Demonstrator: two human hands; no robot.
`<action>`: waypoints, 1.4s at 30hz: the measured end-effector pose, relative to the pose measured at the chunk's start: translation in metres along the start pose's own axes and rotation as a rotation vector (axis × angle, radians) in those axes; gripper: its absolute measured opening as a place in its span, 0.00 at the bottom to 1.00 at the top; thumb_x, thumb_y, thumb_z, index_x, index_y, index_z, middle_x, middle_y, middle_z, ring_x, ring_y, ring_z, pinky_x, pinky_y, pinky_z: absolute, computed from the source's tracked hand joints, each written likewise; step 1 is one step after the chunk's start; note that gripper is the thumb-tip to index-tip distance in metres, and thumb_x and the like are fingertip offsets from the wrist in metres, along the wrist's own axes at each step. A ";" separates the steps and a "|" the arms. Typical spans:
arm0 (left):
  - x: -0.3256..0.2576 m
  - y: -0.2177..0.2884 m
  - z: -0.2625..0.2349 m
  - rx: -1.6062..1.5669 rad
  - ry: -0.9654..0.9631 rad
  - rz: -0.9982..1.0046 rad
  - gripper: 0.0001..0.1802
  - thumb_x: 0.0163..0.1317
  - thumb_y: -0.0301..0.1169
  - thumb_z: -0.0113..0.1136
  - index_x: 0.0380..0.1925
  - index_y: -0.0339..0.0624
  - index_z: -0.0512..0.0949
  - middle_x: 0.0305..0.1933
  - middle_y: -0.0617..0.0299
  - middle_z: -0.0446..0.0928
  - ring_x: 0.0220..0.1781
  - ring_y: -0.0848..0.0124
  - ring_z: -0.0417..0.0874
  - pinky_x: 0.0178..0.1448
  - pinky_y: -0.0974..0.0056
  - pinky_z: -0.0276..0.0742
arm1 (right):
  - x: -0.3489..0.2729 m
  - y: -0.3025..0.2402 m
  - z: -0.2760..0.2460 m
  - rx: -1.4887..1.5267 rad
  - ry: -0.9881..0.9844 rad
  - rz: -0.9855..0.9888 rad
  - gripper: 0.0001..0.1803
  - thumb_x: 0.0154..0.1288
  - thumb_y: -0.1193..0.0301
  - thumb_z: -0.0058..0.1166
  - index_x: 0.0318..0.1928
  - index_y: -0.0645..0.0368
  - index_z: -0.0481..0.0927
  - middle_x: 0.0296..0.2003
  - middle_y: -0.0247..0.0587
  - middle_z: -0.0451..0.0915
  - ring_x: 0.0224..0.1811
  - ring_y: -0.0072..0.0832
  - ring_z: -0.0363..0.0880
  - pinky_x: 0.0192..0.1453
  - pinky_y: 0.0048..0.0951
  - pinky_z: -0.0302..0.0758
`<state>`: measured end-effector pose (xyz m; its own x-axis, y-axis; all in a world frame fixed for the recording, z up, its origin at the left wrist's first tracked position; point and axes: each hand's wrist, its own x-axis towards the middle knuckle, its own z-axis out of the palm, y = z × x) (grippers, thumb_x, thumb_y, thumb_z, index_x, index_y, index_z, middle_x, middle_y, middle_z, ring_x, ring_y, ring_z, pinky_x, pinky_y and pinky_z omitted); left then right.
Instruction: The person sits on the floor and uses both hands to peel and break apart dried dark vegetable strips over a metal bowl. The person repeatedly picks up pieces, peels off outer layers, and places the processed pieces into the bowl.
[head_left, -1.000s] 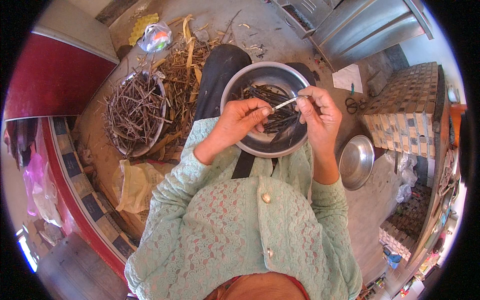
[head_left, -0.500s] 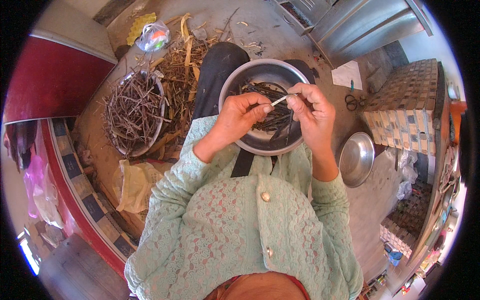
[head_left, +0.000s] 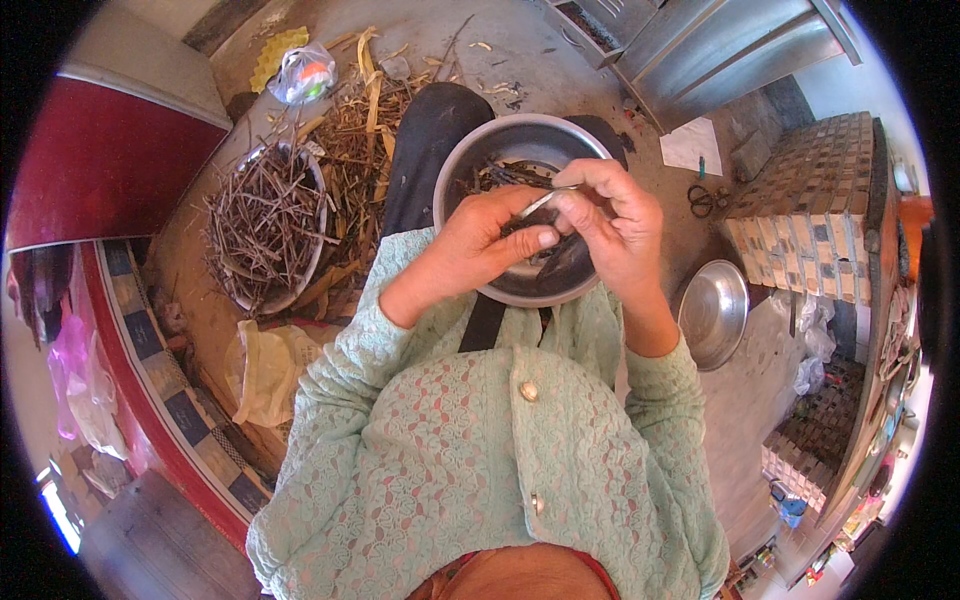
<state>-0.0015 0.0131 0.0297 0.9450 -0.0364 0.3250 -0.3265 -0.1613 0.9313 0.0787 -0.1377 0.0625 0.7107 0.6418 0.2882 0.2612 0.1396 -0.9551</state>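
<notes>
A metal basin (head_left: 450, 150) rests on my lap, with dark, thin, dried pod-like pieces (head_left: 500, 176) inside it. Above it, my two hands share one slim pale strip (head_left: 536, 205), whose exact kind I cannot make out. My right hand (head_left: 618, 212) pinches its upper end between thumb and fingers. At the lower end, the curled fingers of my left hand (head_left: 478, 232) are on the strip, while that thumb lies stretched a little below it. My hands hide part of the basin's contents.
On the left stands a tub heaped with broken brown twigs (head_left: 265, 225), beside loose dry stalks (head_left: 360, 150) on the floor. An empty metal bowl (head_left: 714, 315) lies to the right, near scissors (head_left: 703, 201), white paper (head_left: 691, 147) and a tiled block (head_left: 800, 210).
The left thumb has come away from the strip and stretched out below it. Both hands have shifted slightly left, and the right fingers have closed further over the strip's upper end.
</notes>
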 end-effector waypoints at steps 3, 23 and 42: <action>-0.010 0.003 -0.002 -0.178 0.001 -0.370 0.11 0.66 0.34 0.51 0.40 0.36 0.75 0.27 0.66 0.74 0.30 0.78 0.72 0.36 0.72 0.69 | 0.002 -0.001 0.006 0.113 0.027 0.104 0.08 0.63 0.78 0.53 0.42 0.63 0.75 0.30 0.31 0.76 0.32 0.15 0.75 0.34 0.17 0.72; -0.042 -0.005 -0.079 0.606 0.661 -0.198 0.13 0.54 0.22 0.60 0.41 0.35 0.77 0.40 0.54 0.77 0.39 0.67 0.79 0.45 0.67 0.74 | -0.002 0.028 -0.024 -0.875 -0.700 -0.206 0.06 0.47 0.71 0.57 0.26 0.59 0.78 0.27 0.37 0.73 0.33 0.33 0.77 0.31 0.32 0.74; -0.013 -0.013 0.009 -0.152 0.183 -0.387 0.08 0.58 0.25 0.61 0.36 0.34 0.77 0.29 0.66 0.78 0.31 0.81 0.76 0.34 0.73 0.74 | -0.015 0.041 -0.008 0.210 0.080 0.317 0.05 0.60 0.73 0.57 0.31 0.60 0.75 0.29 0.33 0.77 0.25 0.15 0.71 0.29 0.17 0.69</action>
<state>-0.0095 0.0067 0.0120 0.9837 0.1750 -0.0410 0.0383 0.0185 0.9991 0.0839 -0.1474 0.0194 0.7856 0.6181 -0.0273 -0.1136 0.1007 -0.9884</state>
